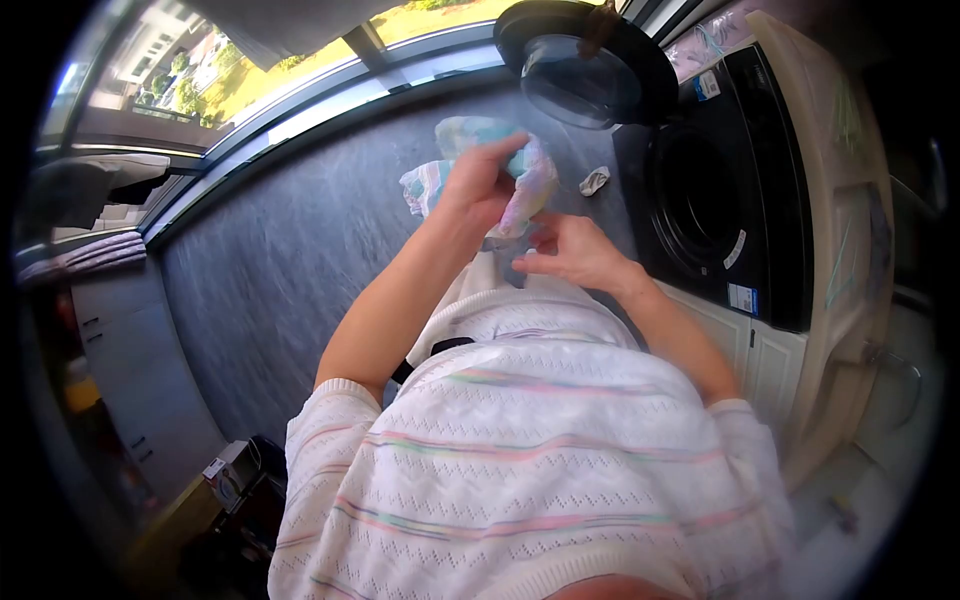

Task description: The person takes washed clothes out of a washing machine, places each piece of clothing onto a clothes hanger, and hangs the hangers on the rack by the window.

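Note:
A crumpled pastel cloth (532, 185), patterned in turquoise, pink and white, hangs in front of me over the floor. My left hand (485, 182) is closed around its middle, with the thumb on top. To the right and slightly lower, my right hand (575, 250) has its thumb and fingers apart beside the cloth's lower end. Whether its fingertips touch the cloth I cannot tell. A small white piece of fabric (594, 181), perhaps a sock, lies on the grey floor just beyond.
On the right stands a black front-loading washing machine (700, 200), its round door (585, 75) swung open toward the window. White cabinet doors (775, 365) are beside it. Grey cabinets (145, 360) line the left. A box (232, 472) sits at the lower left.

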A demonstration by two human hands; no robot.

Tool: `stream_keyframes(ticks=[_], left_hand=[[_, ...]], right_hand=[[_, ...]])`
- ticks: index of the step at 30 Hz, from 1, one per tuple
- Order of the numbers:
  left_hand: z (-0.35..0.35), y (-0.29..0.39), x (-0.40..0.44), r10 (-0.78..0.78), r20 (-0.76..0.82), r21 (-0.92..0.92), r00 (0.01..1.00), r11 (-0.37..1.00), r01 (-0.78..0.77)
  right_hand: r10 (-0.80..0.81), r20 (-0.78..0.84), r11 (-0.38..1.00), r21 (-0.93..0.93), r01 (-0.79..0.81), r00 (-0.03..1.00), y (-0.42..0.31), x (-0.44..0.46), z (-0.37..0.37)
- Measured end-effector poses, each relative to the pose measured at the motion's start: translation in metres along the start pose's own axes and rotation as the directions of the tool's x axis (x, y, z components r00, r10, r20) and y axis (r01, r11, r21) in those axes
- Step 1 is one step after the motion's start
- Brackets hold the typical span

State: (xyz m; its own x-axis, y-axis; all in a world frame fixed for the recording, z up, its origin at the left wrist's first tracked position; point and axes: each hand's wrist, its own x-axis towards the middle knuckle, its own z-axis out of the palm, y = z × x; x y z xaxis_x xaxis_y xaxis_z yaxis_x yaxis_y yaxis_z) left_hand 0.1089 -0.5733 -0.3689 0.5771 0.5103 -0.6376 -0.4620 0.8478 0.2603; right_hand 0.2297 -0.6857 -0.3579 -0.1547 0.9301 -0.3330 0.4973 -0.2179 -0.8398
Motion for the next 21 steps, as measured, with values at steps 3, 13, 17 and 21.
stream_keyframes(ticks=[3, 13, 17, 21], left_hand=[[0.012, -0.003, -0.005, 0.063, 0.081, 0.054, 0.995, 0.996, -0.068], [-0.013, 0.055, -0.019, 0.35, 0.099, 0.633, 0.931, 0.7, -0.331], [-0.02, 0.062, -0.017, 0.406, 0.2, 0.907, 0.891, 0.267, -0.325], [-0.002, 0.016, -0.002, 0.533, 0.605, 0.774, 0.591, -0.217, -0.595]], right_hand=[[-0.082, -0.186, 0.995, 0.045, 0.092, 0.979, 0.015, 0.025, 0.022], [-0.007, -0.274, 0.57, 0.789, 0.229, 0.962, 0.022, 0.025, -0.054], [0.077, -0.22, 0.537, 0.831, 0.146, 0.972, 0.002, 0.033, -0.066], [0.09, -0.103, 0.596, 0.803, 0.029, 0.991, -0.023, 0.034, -0.073]])
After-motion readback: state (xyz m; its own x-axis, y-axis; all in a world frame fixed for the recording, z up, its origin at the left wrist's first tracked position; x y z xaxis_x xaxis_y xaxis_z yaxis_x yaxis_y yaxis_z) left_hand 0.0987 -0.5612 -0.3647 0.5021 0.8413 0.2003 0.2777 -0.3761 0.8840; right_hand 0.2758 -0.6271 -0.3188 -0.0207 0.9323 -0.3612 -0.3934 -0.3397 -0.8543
